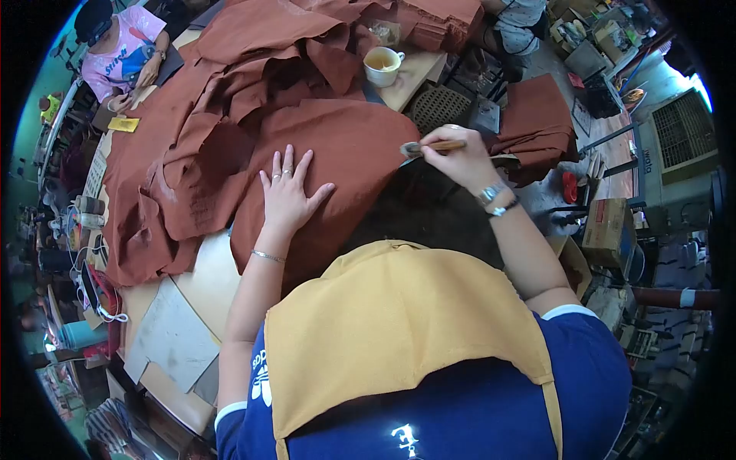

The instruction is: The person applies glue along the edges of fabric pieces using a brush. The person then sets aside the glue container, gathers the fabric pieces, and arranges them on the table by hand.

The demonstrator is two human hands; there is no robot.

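Observation:
My left hand (289, 190) lies flat with fingers spread on a large reddish-brown sheet of leather or fabric (349, 134). Rings show on its fingers. In my right hand (466, 159) is a brush (447, 145) with a wooden handle, gripped between thumb and fingers. Its bristle end is at the right edge of the sheet; whether it touches is hard to tell. More reddish-brown sheets (192, 146) lie crumpled in a heap to the left and beyond.
A white cup (381, 77) with yellowish liquid stands past the sheet. Folded reddish-brown pieces (537, 123) are stacked at right. Grey board (172, 337) lies at lower left, a yellow item (123, 124) at upper left. Another person (126, 54) sits across the table. A cardboard box (608, 230) stands right.

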